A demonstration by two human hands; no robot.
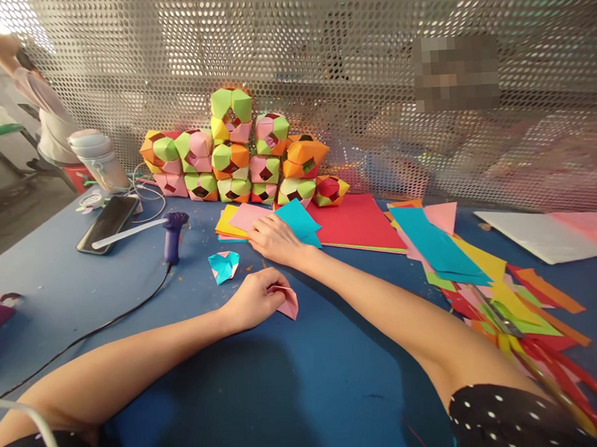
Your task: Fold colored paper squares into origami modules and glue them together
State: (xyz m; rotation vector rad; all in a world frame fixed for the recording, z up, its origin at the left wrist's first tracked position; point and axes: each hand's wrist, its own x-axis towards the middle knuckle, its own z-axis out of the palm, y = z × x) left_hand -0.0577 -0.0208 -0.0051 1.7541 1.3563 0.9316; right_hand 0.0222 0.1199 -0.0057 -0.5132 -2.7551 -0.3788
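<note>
My left hand [256, 298] is closed on a folded pink paper piece [289, 304], which sticks out past the fingers. Farther forward, my right hand [276, 239] lies on the pile of square coloured paper, fingers bent down onto it, their tips partly hidden. A pink sheet [251, 214] and a yellow sheet [228, 219] are left of its fingers; blue sheets [298, 220] fan out on the right. Beside my left hand sits a folded blue and pink paper piece [224, 267].
Folded paper units [232, 160] stand stacked against the perforated metal screen [269, 38]. At left are a glue gun [173, 237], a phone [109, 223] and a cup [98, 160]. Red sheets [358, 224], paper scraps [434, 243] and scissors [509, 329] lie right. A person [47, 110] is at far left.
</note>
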